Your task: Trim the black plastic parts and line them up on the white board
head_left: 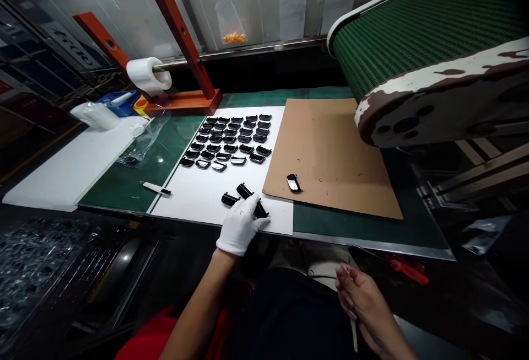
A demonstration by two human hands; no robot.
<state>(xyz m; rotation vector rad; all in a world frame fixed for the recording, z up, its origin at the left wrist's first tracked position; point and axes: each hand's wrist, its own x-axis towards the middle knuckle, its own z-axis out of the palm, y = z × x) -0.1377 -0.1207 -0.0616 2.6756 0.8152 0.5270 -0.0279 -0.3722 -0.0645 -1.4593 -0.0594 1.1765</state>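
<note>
My left hand (239, 226), in a white glove, is at the front of the white paper, its thumb and fingers closed around a small glossy black plastic part (261, 211). Beside its fingertips are two more black parts, one angled (244, 189) and one to the left (230, 199). My bare right hand (363, 299) is over my lap, off the table. Its fingers are curled and pinched, and a thin pale stick (354, 336) pokes out below them; its upper end is hard to make out. A single black part (293, 183) lies on the brown cardboard sheet (330, 145).
Rows of black parts (229, 139) cover the back of the white paper (194, 194). A white-handled blade tool (156, 188) lies left. Behind stands an orange rack (182, 105) with a plastic film roll (144, 73). A green conveyor belt (430, 29) overhangs the right. A red-handled tool (411, 270) is below the edge.
</note>
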